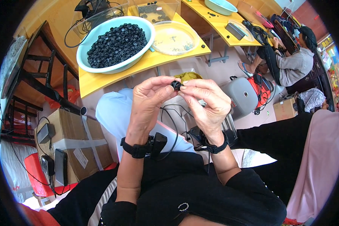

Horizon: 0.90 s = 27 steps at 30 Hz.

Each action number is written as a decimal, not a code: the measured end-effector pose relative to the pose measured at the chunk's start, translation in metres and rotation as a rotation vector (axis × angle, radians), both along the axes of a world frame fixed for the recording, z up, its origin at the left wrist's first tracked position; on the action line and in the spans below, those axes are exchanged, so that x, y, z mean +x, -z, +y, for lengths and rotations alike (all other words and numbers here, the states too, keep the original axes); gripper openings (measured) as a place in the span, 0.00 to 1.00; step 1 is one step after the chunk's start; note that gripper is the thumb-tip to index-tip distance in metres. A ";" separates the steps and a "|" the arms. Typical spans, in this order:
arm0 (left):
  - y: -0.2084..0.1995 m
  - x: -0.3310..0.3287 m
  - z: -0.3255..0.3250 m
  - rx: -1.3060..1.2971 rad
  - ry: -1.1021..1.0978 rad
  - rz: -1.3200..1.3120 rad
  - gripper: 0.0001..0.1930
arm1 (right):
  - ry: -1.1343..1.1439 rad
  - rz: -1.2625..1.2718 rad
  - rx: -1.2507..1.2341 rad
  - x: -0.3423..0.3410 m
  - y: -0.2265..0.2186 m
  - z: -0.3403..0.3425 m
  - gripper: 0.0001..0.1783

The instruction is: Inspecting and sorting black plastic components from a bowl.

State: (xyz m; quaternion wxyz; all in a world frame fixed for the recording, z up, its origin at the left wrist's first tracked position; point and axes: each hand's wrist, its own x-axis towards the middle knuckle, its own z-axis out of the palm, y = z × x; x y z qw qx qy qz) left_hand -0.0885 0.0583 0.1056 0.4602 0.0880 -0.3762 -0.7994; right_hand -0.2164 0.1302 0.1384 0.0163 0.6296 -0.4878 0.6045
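Observation:
A small round black plastic part (pixel 176 85) is pinched between the fingertips of both hands, held up over my lap. My left hand (pixel 150 96) grips it from the left with thumb and forefinger. From the other side, my right hand (pixel 207 100) closes its thumb and fingers on it. Past the hands, on the yellow table, stands a light-green basin (pixel 82 62) heaped with similar black caps (pixel 116 43). Beside that basin lies a shallow clear tray (pixel 165 32) with small metal pieces scattered in it.
Behind the basin stands a clear bin (pixel 169 11) with black parts. A taped cardboard box (pixel 79 139) with black devices is at my left, near dark wooden stools (pixel 45 75). A grey rounded case (pixel 241 96) stands at right; another person (pixel 293 64) sits beyond, at a second table.

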 end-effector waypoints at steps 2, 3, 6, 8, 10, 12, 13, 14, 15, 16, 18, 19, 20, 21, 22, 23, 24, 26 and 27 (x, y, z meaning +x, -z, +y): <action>-0.001 0.001 0.000 -0.008 -0.014 -0.035 0.11 | -0.006 0.002 0.002 0.000 0.000 0.000 0.11; -0.001 0.001 0.000 -0.024 -0.029 -0.050 0.10 | -0.006 0.002 0.002 -0.001 0.000 0.000 0.11; 0.001 0.002 -0.002 -0.076 -0.046 -0.086 0.09 | -0.023 0.020 0.009 -0.002 0.000 0.000 0.11; 0.001 0.003 -0.002 -0.110 -0.048 -0.109 0.09 | -0.036 0.017 0.041 -0.002 0.000 0.000 0.12; -0.002 0.004 -0.002 -0.126 -0.066 -0.139 0.08 | -0.033 0.033 0.032 -0.002 -0.001 0.000 0.12; -0.004 0.004 -0.001 -0.145 -0.081 -0.153 0.08 | -0.028 0.049 0.021 -0.002 -0.002 0.001 0.12; -0.005 0.004 -0.001 -0.166 -0.094 -0.167 0.08 | -0.020 0.059 0.023 -0.002 -0.003 0.002 0.12; -0.006 0.004 0.000 -0.165 -0.094 -0.167 0.08 | -0.012 0.068 0.025 -0.002 -0.003 0.002 0.11; -0.007 0.004 0.000 -0.200 -0.107 -0.178 0.08 | -0.011 0.068 0.025 -0.003 -0.003 0.002 0.11; -0.008 0.004 0.000 -0.235 -0.120 -0.188 0.09 | -0.006 0.091 0.017 -0.003 -0.003 0.002 0.11; -0.010 0.005 0.000 -0.262 -0.122 -0.216 0.09 | -0.001 0.114 0.009 -0.004 -0.005 0.002 0.11; -0.010 0.006 0.000 -0.290 -0.125 -0.243 0.09 | -0.001 0.149 0.010 -0.005 -0.007 0.001 0.11; -0.010 0.006 0.000 -0.289 -0.125 -0.243 0.09 | -0.002 0.184 0.010 -0.005 -0.008 0.001 0.11; -0.008 0.006 0.000 -0.262 -0.111 -0.224 0.09 | -0.001 0.182 0.011 -0.005 -0.008 0.000 0.11; -0.007 0.006 0.000 -0.234 -0.097 -0.204 0.09 | -0.005 0.200 0.005 -0.005 -0.009 -0.001 0.11; -0.008 0.007 0.000 -0.234 -0.095 -0.205 0.09 | -0.008 0.218 0.000 -0.005 -0.009 -0.001 0.12; -0.009 0.007 0.000 -0.190 -0.083 -0.231 0.10 | -0.007 0.218 0.001 -0.005 -0.008 -0.003 0.12; -0.011 0.006 0.000 -0.146 -0.069 -0.257 0.10 | 0.016 0.222 0.023 -0.006 -0.006 -0.005 0.15; -0.011 0.006 0.000 -0.118 -0.048 -0.272 0.11 | 0.015 0.220 0.026 -0.005 -0.005 -0.005 0.15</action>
